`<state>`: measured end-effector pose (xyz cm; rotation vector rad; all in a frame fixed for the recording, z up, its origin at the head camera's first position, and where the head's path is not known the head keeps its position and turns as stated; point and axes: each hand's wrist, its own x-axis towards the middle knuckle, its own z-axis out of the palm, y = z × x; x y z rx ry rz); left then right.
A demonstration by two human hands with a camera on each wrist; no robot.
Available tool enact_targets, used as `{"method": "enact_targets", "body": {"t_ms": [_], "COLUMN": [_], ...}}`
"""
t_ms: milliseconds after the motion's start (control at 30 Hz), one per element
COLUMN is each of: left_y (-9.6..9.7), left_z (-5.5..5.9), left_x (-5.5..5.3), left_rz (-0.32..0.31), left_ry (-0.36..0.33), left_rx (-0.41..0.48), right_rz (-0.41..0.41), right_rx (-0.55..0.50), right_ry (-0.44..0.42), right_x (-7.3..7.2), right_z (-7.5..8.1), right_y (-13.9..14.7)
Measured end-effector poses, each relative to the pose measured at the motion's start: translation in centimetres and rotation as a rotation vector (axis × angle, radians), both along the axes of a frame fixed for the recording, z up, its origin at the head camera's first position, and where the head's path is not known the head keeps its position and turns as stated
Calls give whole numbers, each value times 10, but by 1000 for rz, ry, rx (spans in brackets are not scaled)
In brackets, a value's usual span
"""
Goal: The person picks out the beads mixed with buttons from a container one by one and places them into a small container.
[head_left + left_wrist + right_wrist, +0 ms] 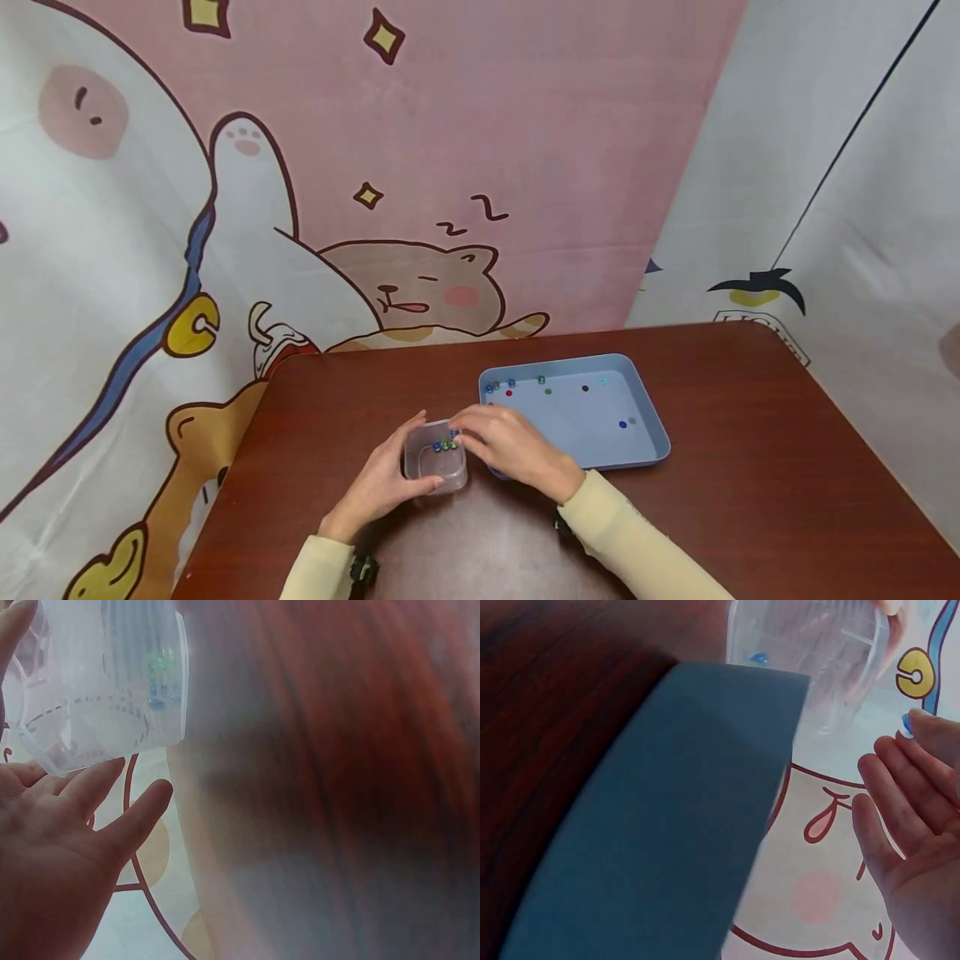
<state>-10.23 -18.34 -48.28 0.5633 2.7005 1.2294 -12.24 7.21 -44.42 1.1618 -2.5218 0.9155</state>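
A clear plastic container [452, 481] stands tilted over the table, with several blue and green glass marbles [444, 446] inside. My left hand [380, 483] grips it from the left, thumb at the near side and fingers at the far side. Over the container's right rim, my right hand [513, 446] pinches a blue marble [907, 724] between thumb and fingertip; its other fingers are spread apart in the right wrist view. Through the wall in the left wrist view, green and blue marbles [160, 682] look blurred.
Right of the container lies a shallow blue tray [651, 408], its near left corner behind my right hand. Several marbles [512, 383] sit along its far left side, with small coloured dots [585, 388] scattered over its floor. A printed cloth [585, 167] hangs behind the brown table [750, 433].
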Motion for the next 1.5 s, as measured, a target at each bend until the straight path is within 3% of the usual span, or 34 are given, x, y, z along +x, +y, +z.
{"method": "enact_targets", "body": {"t_ms": [367,900,1100,1500], "left_y": [1,1,1,1], "left_z": [-1,0,-2,-1], "left_x": [1,2,2,3], "left_rz": [4,31,19,23], "left_ry": [-2,-10,-4,4], "left_rx": [-3,-11,-4,-7], "right_rz": [49,49,28,-103], "right_rx": [53,37,1,-53], "right_ry": [16,-12,-6,51], "right_x": [-1,-1,3,2], "right_z": [-14,-14,-8,28], "right_y": [0,-3,4,48]}}
